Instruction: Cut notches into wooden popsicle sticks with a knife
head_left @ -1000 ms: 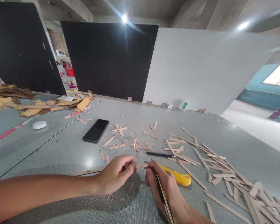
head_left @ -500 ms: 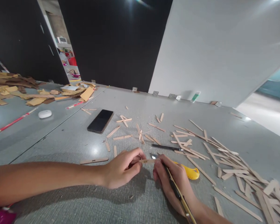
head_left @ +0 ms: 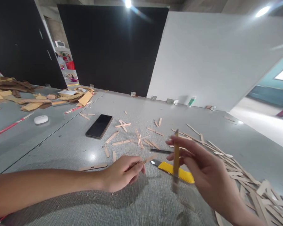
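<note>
My left hand (head_left: 124, 172) pinches a small wooden craft stick (head_left: 150, 158) between thumb and fingers. One end of the stick sticks out to the right. My right hand (head_left: 202, 169), raised above the table, has a slim gold-and-black cutter knife (head_left: 176, 157) upright among its fingers. Motion blurs that knife. Behind it on the tabletop lies a yellow utility knife (head_left: 166, 167) with its blade out, pointing left. A thin black tool (head_left: 161, 151) lies just beyond, partly hidden by the right hand's fingers.
Loose craft sticks (head_left: 121, 142) lie scattered ahead, with a large heap (head_left: 245, 179) on the right. A black phone (head_left: 99, 126) and white earbud case (head_left: 41, 119) are left. Torn cardboard (head_left: 30, 100) lies far left. Black and white panels (head_left: 113, 47) stand behind.
My right hand has drawn away from the craft stick, up and to the right, turning the gold-and-black knife upright. The yellow utility knife is more exposed. My left hand keeps the stick, now tilted.
</note>
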{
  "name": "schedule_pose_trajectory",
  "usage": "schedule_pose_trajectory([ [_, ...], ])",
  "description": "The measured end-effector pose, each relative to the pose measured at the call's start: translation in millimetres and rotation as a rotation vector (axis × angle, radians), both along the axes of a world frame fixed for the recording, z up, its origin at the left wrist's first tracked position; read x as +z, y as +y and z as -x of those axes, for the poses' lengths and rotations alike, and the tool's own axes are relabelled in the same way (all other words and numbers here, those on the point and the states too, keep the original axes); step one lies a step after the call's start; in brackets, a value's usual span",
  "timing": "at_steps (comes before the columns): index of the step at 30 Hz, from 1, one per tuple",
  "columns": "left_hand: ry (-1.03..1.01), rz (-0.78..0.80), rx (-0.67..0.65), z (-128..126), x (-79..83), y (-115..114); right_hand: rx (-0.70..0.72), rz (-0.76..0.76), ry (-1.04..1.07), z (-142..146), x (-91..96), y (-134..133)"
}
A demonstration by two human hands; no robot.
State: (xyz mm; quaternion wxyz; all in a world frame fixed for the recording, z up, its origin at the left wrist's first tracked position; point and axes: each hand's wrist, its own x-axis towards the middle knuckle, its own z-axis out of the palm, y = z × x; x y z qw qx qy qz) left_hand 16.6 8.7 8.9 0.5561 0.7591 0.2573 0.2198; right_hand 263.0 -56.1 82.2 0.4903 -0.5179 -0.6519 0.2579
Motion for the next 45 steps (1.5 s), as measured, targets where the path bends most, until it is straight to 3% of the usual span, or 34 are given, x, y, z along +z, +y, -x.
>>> schedule_pose_trajectory([
  [2,0.011,-0.026,-0.034,1,1.6,-1,0.022,-0.004,0.114,-3,7.3,-11],
  [4,0.038,-0.077,-0.057,2,1.9,-3,0.015,0.068,0.113,0,-3.4,-25],
  [6,0.075,-0.163,-0.049,3,0.5,-6,0.004,0.141,-0.047,5,-28.6,-41],
  [7,0.092,-0.215,-0.033,3,-0.5,-7,-0.015,0.098,-0.157,8,-43.4,-49],
  [9,0.122,-0.316,-0.013,2,-2.4,-11,0.091,0.012,-0.426,12,-70.0,-61],
  [12,0.162,-0.409,-0.047,1,-3.2,-13,0.112,-0.142,-0.718,16,-87.2,-68],
  [16,0.190,-0.459,-0.087,2,-1.0,-11,0.017,-0.255,-0.843,19,-79.5,-62],
  [25,0.204,-0.481,-0.122,1,0.4,-7,0.162,-0.253,-0.892,16,-84.9,-64],
  [36,0.235,-0.488,-0.148,-1,2.0,-7,0.020,-0.329,-0.905,23,-85.2,-58],
  [41,0.207,-0.422,-0.145,-1,0.1,-7,0.081,-0.364,-1.001,21,-86.3,-62],
  [45,0.164,-0.269,-0.116,0,0.9,-7,0.009,-0.299,-0.882,21,-83.7,-61],
])
